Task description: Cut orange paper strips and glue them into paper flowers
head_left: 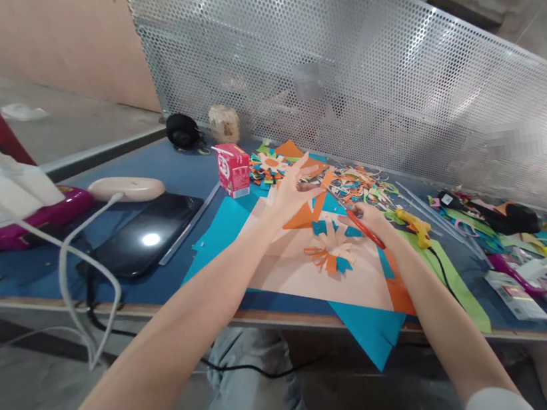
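Note:
My right hand point(368, 216) grips red-handled scissors point(366, 228), their blades pointing up and left toward my left hand point(294, 185). My left hand pinches a narrow orange paper strip point(321, 197) beside the blade tips; its exact finger contact is partly hidden. Below the hands, a paper flower point(332, 247) with pale, orange and blue strip petals lies on pale pink paper point(292, 266). Blue paper point(226, 228) and orange paper point(399, 286) show from under the pink sheet. Another pale flower shape point(272, 163) lies behind my left hand.
Many paper scraps point(359, 183) cover the back of the blue table. A pink carton point(233, 171), a black phone point(146, 234) and white cables point(62, 260) stand or lie leftward. To the right are a yellow glue gun point(415, 228) and green paper point(459, 295). A perforated metal screen point(333, 42) rises behind.

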Demonstrator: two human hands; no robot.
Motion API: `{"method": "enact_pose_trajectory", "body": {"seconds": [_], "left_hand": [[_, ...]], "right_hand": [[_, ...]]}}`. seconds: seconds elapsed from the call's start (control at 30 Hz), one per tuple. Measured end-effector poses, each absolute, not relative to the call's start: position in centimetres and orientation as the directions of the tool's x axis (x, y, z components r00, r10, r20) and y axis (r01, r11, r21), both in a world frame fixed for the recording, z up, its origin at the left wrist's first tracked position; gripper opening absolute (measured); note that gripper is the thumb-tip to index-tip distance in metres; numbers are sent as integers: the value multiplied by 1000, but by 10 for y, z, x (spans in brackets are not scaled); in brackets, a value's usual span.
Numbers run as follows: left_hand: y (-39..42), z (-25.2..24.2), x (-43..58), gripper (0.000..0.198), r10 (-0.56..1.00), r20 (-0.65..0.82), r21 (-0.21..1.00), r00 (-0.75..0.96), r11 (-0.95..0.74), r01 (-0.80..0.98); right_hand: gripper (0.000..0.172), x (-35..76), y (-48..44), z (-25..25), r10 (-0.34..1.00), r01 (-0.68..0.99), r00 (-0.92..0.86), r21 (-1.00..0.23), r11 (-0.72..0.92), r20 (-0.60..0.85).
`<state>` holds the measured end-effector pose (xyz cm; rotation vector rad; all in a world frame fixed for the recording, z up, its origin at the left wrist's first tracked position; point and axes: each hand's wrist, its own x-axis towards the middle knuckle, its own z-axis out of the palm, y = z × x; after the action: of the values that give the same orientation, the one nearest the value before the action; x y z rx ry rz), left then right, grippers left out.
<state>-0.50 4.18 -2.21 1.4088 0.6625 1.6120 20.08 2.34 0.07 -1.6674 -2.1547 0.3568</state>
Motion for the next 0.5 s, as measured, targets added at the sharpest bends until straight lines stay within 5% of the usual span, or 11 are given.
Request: {"method": "enact_pose_trajectory", "body": {"seconds": [0.23,0.5], "left_hand": [[37,-16,-8,96,845,496,843,199,-414,-343],[30,-7,-9,100,862,492,851,117,-449,-273]], "right_hand": [[34,203,22,0,963,816,-243,-512,267,114],[36,202,14,9,957,782,-288,-569,255,33]]}}
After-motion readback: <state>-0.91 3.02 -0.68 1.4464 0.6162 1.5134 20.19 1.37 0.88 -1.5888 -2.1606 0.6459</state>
